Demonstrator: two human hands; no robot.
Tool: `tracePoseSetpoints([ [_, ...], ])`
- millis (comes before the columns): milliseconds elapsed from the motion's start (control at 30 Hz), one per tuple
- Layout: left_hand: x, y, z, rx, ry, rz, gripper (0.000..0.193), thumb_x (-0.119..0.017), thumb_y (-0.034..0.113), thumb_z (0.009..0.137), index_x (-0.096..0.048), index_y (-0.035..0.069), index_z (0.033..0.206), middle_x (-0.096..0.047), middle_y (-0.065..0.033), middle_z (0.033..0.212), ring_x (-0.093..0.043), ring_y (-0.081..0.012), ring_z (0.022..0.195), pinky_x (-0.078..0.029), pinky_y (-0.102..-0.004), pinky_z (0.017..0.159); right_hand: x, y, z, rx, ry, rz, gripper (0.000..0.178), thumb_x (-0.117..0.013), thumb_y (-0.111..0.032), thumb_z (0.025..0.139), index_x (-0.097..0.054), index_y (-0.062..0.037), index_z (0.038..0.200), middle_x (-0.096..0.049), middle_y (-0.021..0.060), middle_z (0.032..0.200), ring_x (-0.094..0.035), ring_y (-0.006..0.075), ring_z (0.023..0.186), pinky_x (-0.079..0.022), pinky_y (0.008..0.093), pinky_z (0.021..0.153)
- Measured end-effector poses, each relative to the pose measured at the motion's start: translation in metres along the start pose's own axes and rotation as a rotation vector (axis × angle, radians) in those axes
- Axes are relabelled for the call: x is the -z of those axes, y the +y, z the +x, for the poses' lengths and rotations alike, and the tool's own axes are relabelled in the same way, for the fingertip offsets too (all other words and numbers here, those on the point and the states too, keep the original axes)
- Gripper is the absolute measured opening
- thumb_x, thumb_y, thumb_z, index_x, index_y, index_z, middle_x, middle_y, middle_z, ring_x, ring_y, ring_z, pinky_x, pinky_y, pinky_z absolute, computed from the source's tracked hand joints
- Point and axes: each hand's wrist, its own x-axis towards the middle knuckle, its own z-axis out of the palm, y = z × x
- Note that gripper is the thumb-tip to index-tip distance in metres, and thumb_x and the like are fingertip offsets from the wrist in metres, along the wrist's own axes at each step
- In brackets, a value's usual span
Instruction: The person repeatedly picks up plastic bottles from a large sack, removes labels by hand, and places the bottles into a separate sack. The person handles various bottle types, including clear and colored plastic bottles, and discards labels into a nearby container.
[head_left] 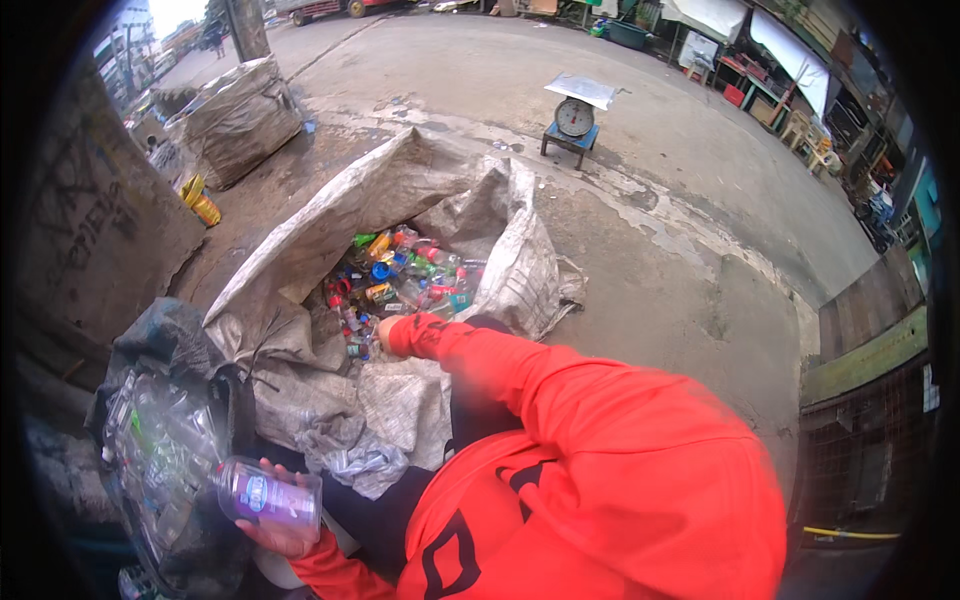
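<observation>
Low at the left, my left hand (285,535) is closed round a clear plastic bottle (270,497) with a purple label, tilted on its side. Right beside it gapes a black bag (165,335) full of clear plastic bottles (160,430). My right arm, in a red sleeve, reaches across to a large whitish woven sack (270,280). At the near edge of the mixed coloured bottles (400,275) inside that sack is my right hand (386,335). Its fingers are mostly hidden, so I cannot make out whether it holds anything.
Beyond the sack stands a dial scale (575,117) with a flat metal pan, on a small blue stool (571,141). Another filled sack (236,120) and a yellow package (201,200) lie by the wall at left. Wooden boards (865,330) edge the right side.
</observation>
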Motion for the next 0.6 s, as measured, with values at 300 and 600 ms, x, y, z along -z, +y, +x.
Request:
tracePoseSetpoints([
  [300, -0.03, -0.009, 0.054, -0.028, 0.18, -0.156, 0.088, -0.056, 0.066, 0.073, -0.037, 0.005, 0.133, -0.043, -0.0185, 0.13, -0.042, -0.0374, 0.119, -0.032, -0.0618, 0.096, 0.075, -0.083, -0.151, 0.945, 0.237, 0.671, 0.022, -0.059, -0.02, 0.087, -0.065, -0.0042, 0.1, -0.061, 0.008, 0.072, -0.058, 0.0155, 0.064, -0.045, 0.0277, 0.059],
  [600, -0.075, -0.01, 0.056, -0.069, 0.169, 0.179, 0.084, -0.058, 0.062, 0.075, -0.036, 0.004, 0.131, -0.05, -0.0172, 0.122, -0.052, -0.0307, 0.11, -0.044, -0.0465, 0.092, 0.101, -0.102, -0.188, 1.141, 0.461, 0.365, 0.014, -0.063, -0.008, 0.078, -0.063, 0.0013, 0.088, -0.062, 0.0106, 0.073, -0.06, 0.0209, 0.062, -0.046, 0.0274, 0.058],
])
